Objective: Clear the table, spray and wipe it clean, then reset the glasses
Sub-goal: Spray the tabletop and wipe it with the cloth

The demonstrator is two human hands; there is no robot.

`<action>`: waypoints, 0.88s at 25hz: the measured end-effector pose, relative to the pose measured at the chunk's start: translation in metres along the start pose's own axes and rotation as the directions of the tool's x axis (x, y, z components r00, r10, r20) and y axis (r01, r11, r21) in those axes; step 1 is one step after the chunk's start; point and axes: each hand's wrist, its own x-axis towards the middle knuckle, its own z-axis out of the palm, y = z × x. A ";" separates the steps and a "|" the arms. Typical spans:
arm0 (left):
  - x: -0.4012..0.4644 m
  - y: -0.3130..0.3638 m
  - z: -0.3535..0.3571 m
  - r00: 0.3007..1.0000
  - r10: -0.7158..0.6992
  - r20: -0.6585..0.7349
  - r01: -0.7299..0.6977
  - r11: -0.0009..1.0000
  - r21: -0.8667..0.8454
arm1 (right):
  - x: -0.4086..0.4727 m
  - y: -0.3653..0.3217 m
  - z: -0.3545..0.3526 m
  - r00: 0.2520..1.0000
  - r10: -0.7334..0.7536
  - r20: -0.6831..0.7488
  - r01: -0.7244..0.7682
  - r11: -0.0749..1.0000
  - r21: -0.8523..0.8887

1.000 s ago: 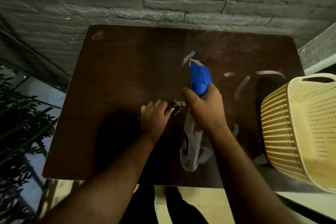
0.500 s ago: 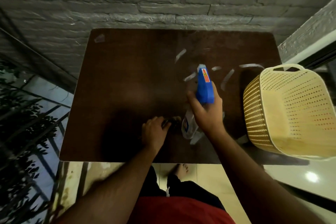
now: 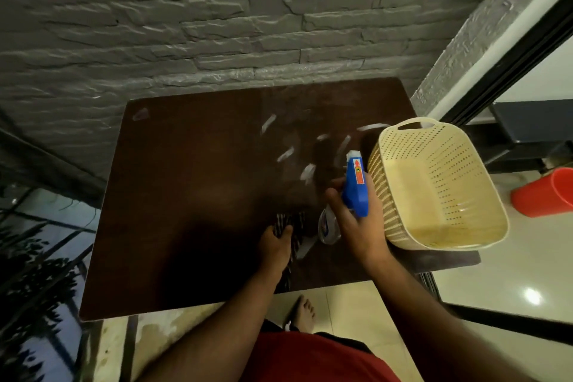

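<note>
The dark brown table stands against a grey stone wall. My right hand grips a spray bottle with a blue trigger head, its nozzle pointing away over the right part of the table; the clear body hangs below my fingers. My left hand presses on a dark striped cloth lying near the table's front edge. Pale wet streaks mark the tabletop beyond the bottle. No glasses are in view.
A cream perforated plastic basket sits at the table's right edge, just right of the bottle. A red bucket stands on the tiled floor at the far right. Dark railing and foliage lie left. My bare foot shows below the table.
The view has pulled back and swung right, so the table looks smaller. My right hand with the spray bottle has shifted right toward the basket. My left hand stays on the cloth.
</note>
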 end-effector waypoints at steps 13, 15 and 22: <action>0.024 0.022 0.019 0.992 0.077 0.104 -0.090 0.989 0.120 | -0.002 0.011 -0.025 0.978 0.207 -0.011 -0.206 0.967 -0.150; 0.024 0.023 0.016 0.990 0.106 0.090 -0.120 0.980 0.158 | -0.004 0.012 -0.029 0.980 0.199 -0.011 -0.198 0.964 -0.177; 0.009 0.091 0.019 0.947 0.319 0.025 -0.318 0.929 0.189 | -0.001 0.003 -0.066 0.962 0.227 0.153 -0.198 0.963 -0.185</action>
